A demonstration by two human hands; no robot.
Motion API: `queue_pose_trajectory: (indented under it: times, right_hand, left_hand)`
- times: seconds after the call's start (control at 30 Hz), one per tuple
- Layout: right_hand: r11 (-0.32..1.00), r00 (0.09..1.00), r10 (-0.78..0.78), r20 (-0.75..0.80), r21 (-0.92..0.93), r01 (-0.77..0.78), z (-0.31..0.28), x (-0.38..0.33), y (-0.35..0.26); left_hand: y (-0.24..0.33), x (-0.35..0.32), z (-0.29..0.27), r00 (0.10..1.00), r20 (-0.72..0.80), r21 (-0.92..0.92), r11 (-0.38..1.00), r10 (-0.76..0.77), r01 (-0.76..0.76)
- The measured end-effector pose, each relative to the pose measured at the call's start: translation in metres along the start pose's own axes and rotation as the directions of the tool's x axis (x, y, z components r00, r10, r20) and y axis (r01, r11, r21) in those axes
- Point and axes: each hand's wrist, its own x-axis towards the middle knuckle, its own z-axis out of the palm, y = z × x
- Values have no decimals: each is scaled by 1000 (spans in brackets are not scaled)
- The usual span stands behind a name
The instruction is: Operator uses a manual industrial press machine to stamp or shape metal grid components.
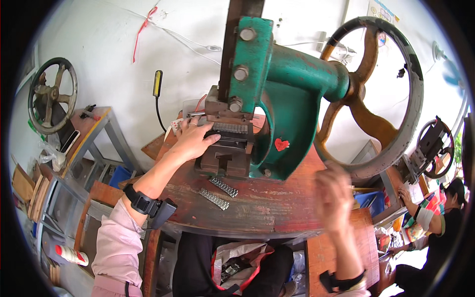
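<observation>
A: Largest item first?

B: Green cast-iron fly press (284, 104), centre of the frame, standing on a worn round reddish wooden table (262, 208). Its big rust-brown handwheel with a dark rim (391, 94) fills the upper right.

A: Left hand?

B: Left hand (193, 141), centre left of the frame, lies palm down against the dark steel die block (228, 148) under the ram. Fingers are spread along the toothed metal strip (230, 128) seated in the die, thumb tucked toward the block's front. Flat press, not a closed fist.

A: Right hand?

B: Right hand (332, 193), lower right of centre, raised just below the wheel rim. Motion-blurred; cannot tell whether it is open or closed. It looks apart from the rim.

A: Loose parts?

B: Two short ribbed metal strips (217, 193) lie on the table, just in front of the die block, near each other, angled.

A: Background?

B: Smaller grey handwheel (53, 94), upper left. Another person (440, 227) sits at the far right edge.
</observation>
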Motion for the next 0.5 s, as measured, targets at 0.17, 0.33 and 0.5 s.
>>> queue_pose_trajectory:
  times: [0.17,0.33,0.5]
  right_hand:
    - [584,933,-291,-211,-812,-2,-96,124,23]
    - [802,829,556,-48,-230,-551,-143,245,80]
    - [793,822,552,-142,-214,-570,-144,249,61]
  left_hand:
    - [-1,0,7,999,-30,47,998,-40,41]
    - [-8,1,18,997,-72,2,1000,-20,20]
    - [-16,-1,43,875,-358,-443,884,-325,147]
